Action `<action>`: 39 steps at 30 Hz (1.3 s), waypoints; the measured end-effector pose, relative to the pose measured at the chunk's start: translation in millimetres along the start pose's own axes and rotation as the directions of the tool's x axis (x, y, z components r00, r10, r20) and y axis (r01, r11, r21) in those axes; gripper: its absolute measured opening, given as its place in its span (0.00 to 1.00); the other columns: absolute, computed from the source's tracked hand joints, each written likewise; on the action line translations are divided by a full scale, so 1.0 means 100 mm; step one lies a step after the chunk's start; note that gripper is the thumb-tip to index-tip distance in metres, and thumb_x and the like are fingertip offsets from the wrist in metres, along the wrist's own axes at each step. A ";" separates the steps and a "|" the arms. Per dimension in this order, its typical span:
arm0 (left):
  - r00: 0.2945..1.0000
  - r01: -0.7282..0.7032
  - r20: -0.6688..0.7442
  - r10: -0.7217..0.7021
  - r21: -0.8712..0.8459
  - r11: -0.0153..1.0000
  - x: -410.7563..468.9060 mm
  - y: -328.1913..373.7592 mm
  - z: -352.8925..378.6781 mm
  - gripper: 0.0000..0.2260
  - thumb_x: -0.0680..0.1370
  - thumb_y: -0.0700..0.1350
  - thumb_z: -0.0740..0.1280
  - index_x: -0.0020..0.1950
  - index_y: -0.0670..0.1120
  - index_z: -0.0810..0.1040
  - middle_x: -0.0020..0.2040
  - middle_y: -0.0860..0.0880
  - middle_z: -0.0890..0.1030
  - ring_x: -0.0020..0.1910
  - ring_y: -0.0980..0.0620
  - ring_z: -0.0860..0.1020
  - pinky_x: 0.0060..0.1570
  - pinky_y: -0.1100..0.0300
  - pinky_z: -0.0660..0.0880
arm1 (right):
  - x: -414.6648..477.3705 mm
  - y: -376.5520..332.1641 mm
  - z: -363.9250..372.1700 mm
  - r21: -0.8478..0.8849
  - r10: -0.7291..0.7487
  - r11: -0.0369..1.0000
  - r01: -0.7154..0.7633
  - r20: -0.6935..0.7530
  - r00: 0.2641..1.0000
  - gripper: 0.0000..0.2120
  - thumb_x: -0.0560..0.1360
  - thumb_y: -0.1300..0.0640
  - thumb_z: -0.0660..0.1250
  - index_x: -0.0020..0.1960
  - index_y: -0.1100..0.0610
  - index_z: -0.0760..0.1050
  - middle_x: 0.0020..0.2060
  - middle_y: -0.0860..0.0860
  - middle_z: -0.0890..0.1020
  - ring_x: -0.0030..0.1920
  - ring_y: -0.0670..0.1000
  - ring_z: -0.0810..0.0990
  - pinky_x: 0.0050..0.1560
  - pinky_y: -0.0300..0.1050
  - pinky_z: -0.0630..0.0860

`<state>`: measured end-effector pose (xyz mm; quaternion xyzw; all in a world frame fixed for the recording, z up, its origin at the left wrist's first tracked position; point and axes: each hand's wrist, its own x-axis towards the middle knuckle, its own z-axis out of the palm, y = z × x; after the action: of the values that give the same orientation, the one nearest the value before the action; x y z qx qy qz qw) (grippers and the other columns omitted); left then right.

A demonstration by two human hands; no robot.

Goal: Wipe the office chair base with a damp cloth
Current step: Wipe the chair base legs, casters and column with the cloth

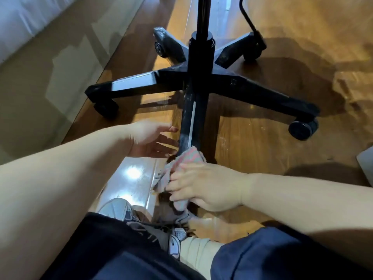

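A black five-legged office chair base (228,85) on casters stands on the wooden floor, its central column rising out of view. One leg (191,118) points toward me and shows pale dust streaks. My right hand (203,186) grips a striped pink-and-grey cloth (187,160) bunched over the near end of that leg. My left hand (153,138) is at the left side of the same leg, its straight fingertips touching or almost touching it. The leg's near caster is hidden under the cloth and hand.
My shoe (121,209) and knees fill the bottom of the view, close to the near leg. A beige rug or mat (40,87) lies along the left. A pale object's corner (366,160) sits at the right edge. Glossy wooden floor (262,148) surrounds the base.
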<state>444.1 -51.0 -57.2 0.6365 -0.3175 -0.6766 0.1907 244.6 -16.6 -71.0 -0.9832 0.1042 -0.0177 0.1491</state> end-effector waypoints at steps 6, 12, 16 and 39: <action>0.997 -0.054 -0.061 0.053 -0.011 0.998 -0.03 -0.05 -0.05 0.13 0.81 0.49 0.60 0.60 0.45 0.78 0.54 0.43 0.81 0.51 0.44 0.80 0.55 0.52 0.77 | 0.09 0.09 -0.14 0.173 0.358 0.927 -0.332 -0.146 0.922 0.13 0.80 0.53 0.57 0.61 0.47 0.75 0.67 0.47 0.71 0.73 0.49 0.60 0.75 0.59 0.51; 0.969 -0.150 -0.207 0.136 -0.053 0.987 0.04 -0.02 -0.25 0.09 0.80 0.49 0.62 0.56 0.48 0.79 0.48 0.47 0.86 0.46 0.49 0.85 0.43 0.56 0.79 | 0.14 -0.20 0.07 -0.042 0.154 0.988 -0.151 0.084 0.984 0.10 0.77 0.53 0.62 0.48 0.52 0.82 0.52 0.48 0.81 0.58 0.49 0.77 0.65 0.57 0.69; 0.960 -0.134 -0.256 0.118 -0.046 0.990 0.12 -0.06 -0.29 0.08 0.80 0.48 0.62 0.54 0.49 0.80 0.48 0.47 0.86 0.45 0.49 0.84 0.40 0.58 0.77 | 0.26 0.00 -0.06 -0.154 0.214 0.967 -0.205 0.045 0.976 0.24 0.78 0.43 0.46 0.48 0.47 0.81 0.49 0.44 0.81 0.56 0.48 0.73 0.64 0.52 0.64; 0.735 -0.134 -0.399 0.548 0.707 0.695 -0.01 -0.17 0.59 0.24 0.79 0.57 0.61 0.71 0.47 0.68 0.62 0.45 0.69 0.57 0.45 0.72 0.53 0.54 0.69 | -0.11 0.16 0.01 0.572 0.879 0.474 -0.670 -0.357 0.317 0.19 0.75 0.52 0.59 0.66 0.44 0.70 0.66 0.42 0.71 0.67 0.46 0.67 0.61 0.40 0.66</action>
<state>388.3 -27.1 -68.4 0.7618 -0.5707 -0.2474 0.1809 230.4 -28.7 -77.0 -0.7013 0.6069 -0.2761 0.2522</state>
